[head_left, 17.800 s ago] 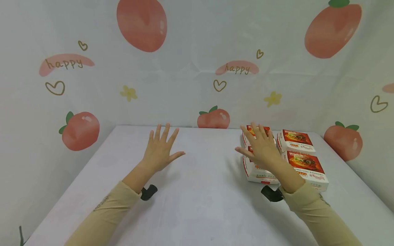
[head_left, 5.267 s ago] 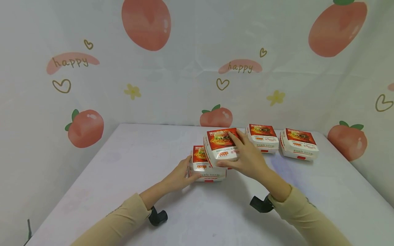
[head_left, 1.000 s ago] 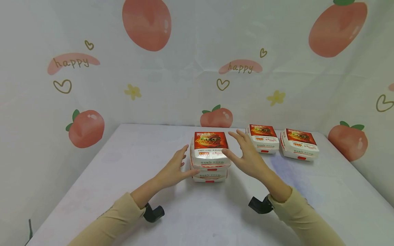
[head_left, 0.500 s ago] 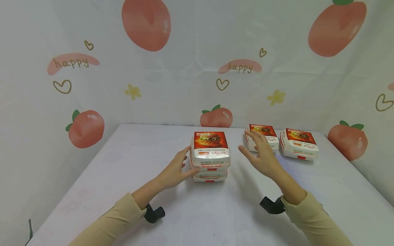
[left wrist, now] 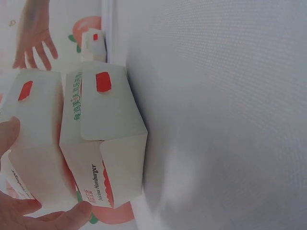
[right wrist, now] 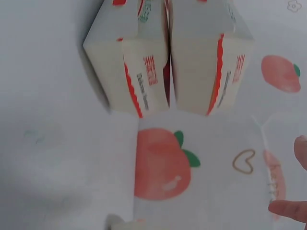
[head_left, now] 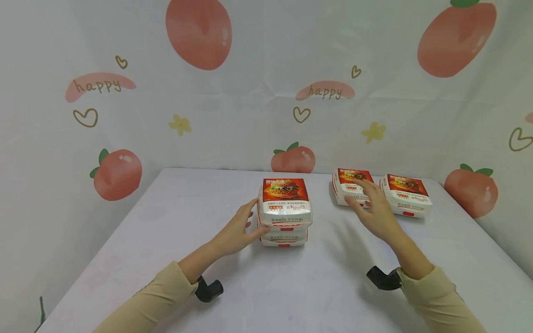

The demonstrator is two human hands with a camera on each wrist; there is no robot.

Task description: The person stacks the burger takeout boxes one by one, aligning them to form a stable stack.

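Two hamburger boxes are stacked mid-table, the upper box (head_left: 285,199) set squarely over the lower box (head_left: 285,238). My left hand (head_left: 235,233) rests at the left side of this stack, thumb by the front corner and fingers along the side. Seen from the left wrist, the thumb touches the upper box and the fingertips lie by both boxes' sides. My right hand (head_left: 376,212) hovers with spread, loosely bent fingers, holding nothing. It overlaps a third hamburger box (head_left: 341,180) at the back right. Only some fingertips of it show at the right wrist view's edge.
A fourth hamburger box (head_left: 405,187) sits right of the third on the white-covered table (head_left: 266,291). Behind the table hangs a white cloth (head_left: 233,101) with fruit prints. Black wrist cameras, such as the right one (head_left: 383,278), stick out under both wrists.
Earlier, the right hand carried one box onto another box; it then released it. Over the last second it has moved right, away from the stack. The left hand has barely shifted.
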